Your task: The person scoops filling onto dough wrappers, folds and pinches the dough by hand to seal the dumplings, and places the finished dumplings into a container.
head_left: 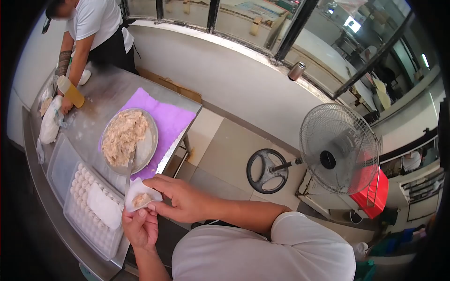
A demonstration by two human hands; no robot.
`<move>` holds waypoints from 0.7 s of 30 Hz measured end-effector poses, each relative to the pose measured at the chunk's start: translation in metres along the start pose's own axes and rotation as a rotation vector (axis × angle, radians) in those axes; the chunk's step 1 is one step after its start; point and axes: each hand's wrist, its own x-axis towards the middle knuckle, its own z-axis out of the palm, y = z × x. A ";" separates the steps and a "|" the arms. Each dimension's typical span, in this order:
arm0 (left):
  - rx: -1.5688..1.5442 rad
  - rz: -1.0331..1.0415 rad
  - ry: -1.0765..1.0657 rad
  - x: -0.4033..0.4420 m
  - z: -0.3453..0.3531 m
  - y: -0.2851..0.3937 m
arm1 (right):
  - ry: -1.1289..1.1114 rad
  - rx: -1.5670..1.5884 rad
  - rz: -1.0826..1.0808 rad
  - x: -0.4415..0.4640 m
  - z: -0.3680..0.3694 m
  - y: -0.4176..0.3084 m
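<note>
In the head view, the person's left hand (140, 228) and right hand (180, 201) meet at the near edge of a metal table (93, 125), holding a white wrapper (135, 188) with a dab of pinkish filling (142, 200) on it. The left thumb and fingers pinch its lower edge; the right thumb and fingers pinch its opposite side.

On the table, a purple cloth (176, 114) lies under a round metal plate (152, 140) heaped with more filling. A flat blade (130, 171) leans from the plate toward the wrapper. Beside it, a clear plastic tray (112, 250) holds rows of small white pieces, partly covered by a white sheet (104, 206). At the far end, a co-worker's hand rests near a bottle (74, 93) of yellow liquid and a white bag (50, 125).

Past the table are a tiled floor (229, 145), a pale wall (211, 79), and a window ledge bearing a metallic can (296, 71). A fan (340, 149) stands before a red container (372, 194).
</note>
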 end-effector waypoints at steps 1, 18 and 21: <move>-0.003 -0.003 -0.010 -0.008 0.000 -0.001 | -0.008 0.032 -0.008 -0.003 0.010 -0.001; 0.467 0.618 -0.084 -0.156 -0.015 0.061 | -0.151 0.384 -0.180 -0.079 0.141 -0.058; 0.572 0.803 -0.104 -0.173 -0.022 0.062 | -0.106 0.452 -0.150 -0.086 0.159 -0.071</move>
